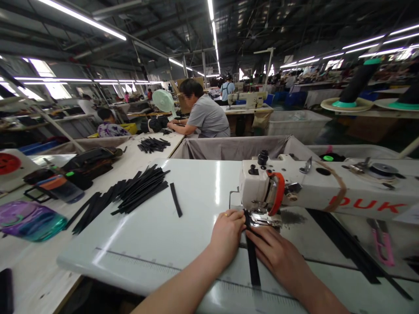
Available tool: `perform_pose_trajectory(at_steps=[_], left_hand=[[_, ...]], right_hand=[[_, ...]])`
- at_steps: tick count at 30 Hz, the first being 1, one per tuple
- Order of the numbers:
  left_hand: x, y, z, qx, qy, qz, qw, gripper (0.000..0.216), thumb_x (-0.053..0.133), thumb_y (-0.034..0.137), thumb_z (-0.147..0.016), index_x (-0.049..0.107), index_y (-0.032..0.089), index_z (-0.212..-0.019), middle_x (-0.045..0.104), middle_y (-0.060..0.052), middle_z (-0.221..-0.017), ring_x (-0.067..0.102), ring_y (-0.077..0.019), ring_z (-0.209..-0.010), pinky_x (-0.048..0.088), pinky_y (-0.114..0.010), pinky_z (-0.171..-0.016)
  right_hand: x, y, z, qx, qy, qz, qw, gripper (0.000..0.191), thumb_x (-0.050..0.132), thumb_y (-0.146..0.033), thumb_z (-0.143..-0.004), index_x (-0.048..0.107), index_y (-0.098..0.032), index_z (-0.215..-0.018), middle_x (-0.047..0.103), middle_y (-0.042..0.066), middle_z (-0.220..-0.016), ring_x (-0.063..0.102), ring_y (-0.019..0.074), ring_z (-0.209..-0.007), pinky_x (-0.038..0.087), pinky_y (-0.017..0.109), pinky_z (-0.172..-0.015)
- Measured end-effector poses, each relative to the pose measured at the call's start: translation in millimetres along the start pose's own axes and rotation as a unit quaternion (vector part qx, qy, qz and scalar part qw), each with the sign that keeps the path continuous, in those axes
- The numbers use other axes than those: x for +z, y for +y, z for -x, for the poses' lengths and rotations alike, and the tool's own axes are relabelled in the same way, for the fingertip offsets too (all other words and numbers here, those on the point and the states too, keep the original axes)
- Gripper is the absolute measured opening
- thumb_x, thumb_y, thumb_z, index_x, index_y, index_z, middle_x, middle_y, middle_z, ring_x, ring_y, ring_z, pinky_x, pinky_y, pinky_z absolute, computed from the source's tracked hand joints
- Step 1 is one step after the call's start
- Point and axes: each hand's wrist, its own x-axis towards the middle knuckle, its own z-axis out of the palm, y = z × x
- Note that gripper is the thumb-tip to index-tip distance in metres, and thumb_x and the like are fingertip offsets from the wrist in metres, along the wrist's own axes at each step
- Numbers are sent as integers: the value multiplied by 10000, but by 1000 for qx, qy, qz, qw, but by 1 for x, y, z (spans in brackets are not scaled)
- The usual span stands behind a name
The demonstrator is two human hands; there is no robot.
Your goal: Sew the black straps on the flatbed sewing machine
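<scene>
A narrow black strip (252, 261) lies on the white sewing table (157, 226), running from the table's front edge up under the presser foot of the white sewing machine (327, 187). My left hand (227, 233) rests on the strip's left side with curled fingers pressing near the foot; a ring shows on one finger. My right hand (276, 253) lies flat along the strip's right side, fingertips touching it just below the foot. A pile of black strips (131, 192) lies to the left on the table, with one loose strip (176, 199) beside it.
A second pile of black strips (153, 144) lies farther back. Bottles and dark bags (88, 163) crowd the left bench. A grey fabric bin (235, 148) stands behind the table. Pink snips (382, 244) lie at right. A person in grey (204, 115) works at a bench beyond.
</scene>
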Motion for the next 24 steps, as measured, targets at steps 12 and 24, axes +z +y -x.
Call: perform_pose_trajectory(at_steps=[12, 24], left_hand=[[2, -3, -8, 2, 20, 43, 999, 169, 550, 135, -938, 711, 188, -948, 703, -68, -1148, 586, -245, -1122, 468, -413, -973], [3, 0, -7, -4, 7, 52, 999, 157, 572, 119, -928, 706, 200, -938, 715, -35, -1130, 572, -240, -1157, 434, -414, -1002]], right_hand=[[10, -2, 11, -31, 9, 68, 997, 409, 365, -31, -884, 651, -78, -1173, 694, 155, -1155, 668, 223, -1054, 578, 316, -875], [11, -2, 16, -24, 12, 28, 999, 380, 423, -53, -899, 634, -88, -1213, 687, 150, -1180, 654, 223, -1095, 567, 325, -910]])
